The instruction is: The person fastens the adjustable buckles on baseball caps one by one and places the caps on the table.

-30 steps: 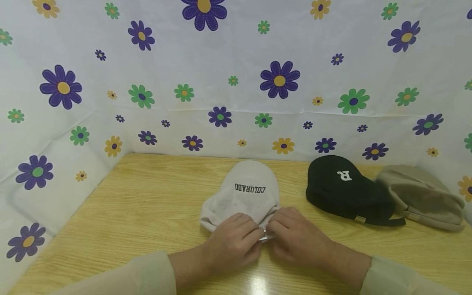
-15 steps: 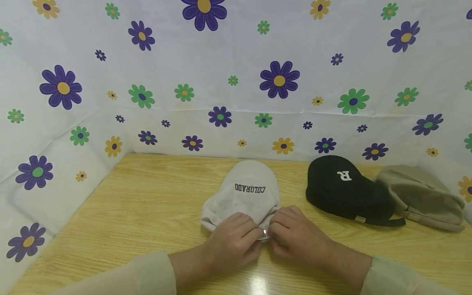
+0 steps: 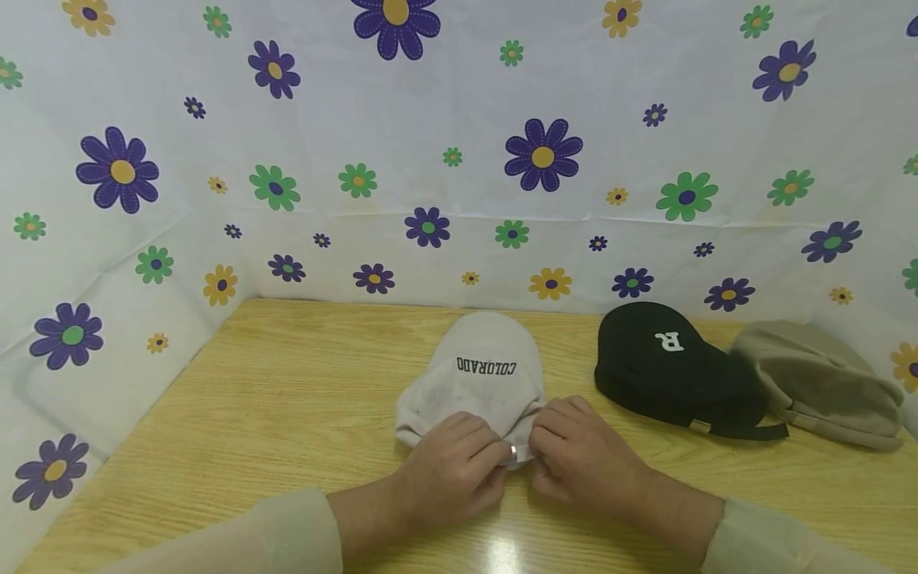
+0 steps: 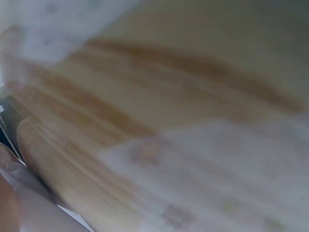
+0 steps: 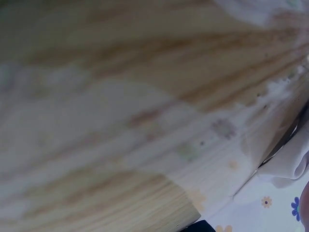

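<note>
A pale baseball cap (image 3: 495, 339) lettered COLORADO, upside down to me, lies mid-table in the head view. My left hand (image 3: 455, 470) grips its near edge with curled fingers, beside a small shiny metal buckle (image 3: 513, 454). Just right of that buckle, my right hand (image 3: 584, 454) pinches the cap's strap and lower edge. Both thumbs are largely hidden. Blur covers most of both wrist views; pale cloth of the cap (image 5: 287, 162) shows at the right side of the right wrist view.
A black cap (image 3: 660, 375) with a white R lies to the right, its strap toward me. Touching or overlapping it is a tan cap (image 3: 825, 375) at the far right. A flower-print cloth (image 3: 459, 96) stands behind the wooden table (image 3: 287, 383).
My right hand has shifted slightly right, widening the gap to my left hand around the buckle. The cap's left edge has drawn in a little to the right.
</note>
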The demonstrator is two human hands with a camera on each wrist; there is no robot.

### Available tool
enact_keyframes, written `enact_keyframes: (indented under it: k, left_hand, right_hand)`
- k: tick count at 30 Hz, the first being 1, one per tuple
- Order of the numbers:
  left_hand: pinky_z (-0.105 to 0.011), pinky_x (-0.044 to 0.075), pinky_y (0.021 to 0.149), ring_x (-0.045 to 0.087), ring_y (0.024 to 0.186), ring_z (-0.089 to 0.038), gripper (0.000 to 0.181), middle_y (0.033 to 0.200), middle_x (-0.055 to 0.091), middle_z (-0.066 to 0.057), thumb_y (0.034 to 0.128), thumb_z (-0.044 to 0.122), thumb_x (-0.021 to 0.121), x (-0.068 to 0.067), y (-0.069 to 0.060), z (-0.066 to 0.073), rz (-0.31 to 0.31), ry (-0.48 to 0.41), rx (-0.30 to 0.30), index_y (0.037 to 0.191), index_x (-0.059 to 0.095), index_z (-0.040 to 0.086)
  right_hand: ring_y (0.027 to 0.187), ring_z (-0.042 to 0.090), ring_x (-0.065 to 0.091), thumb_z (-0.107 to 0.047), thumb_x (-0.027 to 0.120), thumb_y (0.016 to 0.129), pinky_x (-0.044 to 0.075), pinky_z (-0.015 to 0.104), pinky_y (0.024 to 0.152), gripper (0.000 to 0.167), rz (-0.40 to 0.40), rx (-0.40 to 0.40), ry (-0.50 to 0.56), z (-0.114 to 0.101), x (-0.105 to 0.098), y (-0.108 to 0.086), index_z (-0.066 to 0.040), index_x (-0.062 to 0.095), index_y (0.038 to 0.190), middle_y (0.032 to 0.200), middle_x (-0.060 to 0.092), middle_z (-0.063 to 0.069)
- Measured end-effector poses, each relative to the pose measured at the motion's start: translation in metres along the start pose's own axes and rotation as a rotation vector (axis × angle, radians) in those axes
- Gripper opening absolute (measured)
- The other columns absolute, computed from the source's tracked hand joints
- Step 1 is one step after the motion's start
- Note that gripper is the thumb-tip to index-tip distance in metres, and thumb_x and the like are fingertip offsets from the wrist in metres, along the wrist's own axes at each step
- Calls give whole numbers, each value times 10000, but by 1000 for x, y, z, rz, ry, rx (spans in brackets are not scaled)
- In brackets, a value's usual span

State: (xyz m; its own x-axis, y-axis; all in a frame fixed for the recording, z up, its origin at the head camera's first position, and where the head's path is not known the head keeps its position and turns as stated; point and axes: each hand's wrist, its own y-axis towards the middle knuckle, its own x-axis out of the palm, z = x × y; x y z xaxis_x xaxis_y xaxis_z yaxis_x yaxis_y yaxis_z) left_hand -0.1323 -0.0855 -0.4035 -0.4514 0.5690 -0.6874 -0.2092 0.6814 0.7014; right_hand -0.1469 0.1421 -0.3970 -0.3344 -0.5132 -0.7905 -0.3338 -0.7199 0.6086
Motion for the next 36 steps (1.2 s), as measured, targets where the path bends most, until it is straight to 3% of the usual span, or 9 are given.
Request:
enact_keyframes:
  k: [16,24,29,36]
  left_hand:
    - [-206,470,712,587,763,-78,161,837,654,57,732,145,729,-1,-2,-1,-2,1,-30,885,679,128]
    - [-198,471,703,597,763,-81,159,833,662,46,740,128,729,-1,-1,-2,16,-14,5,896,702,109]
    - [-196,484,715,611,765,-83,160,847,679,41,739,115,731,1,0,-3,44,-26,38,898,711,105]
    - [-196,494,722,622,763,-82,154,848,687,38,740,117,739,1,0,-3,65,-29,55,891,713,101]
  right_hand:
    - [786,107,481,-123,619,669,378,281,737,165,5,31,-3,1,-1,0,-186,475,717,783,486,-85]
    - [935,101,543,-157,705,735,401,298,823,190,-38,33,90,0,-2,-1,-195,579,873,929,570,-103]
    - [998,102,555,-191,736,796,380,284,881,187,-65,11,147,-1,-1,-1,-201,576,892,961,591,-109]
    - [989,87,547,-172,758,797,366,266,879,201,-60,11,172,-1,-2,-1,-205,584,892,947,583,-119]
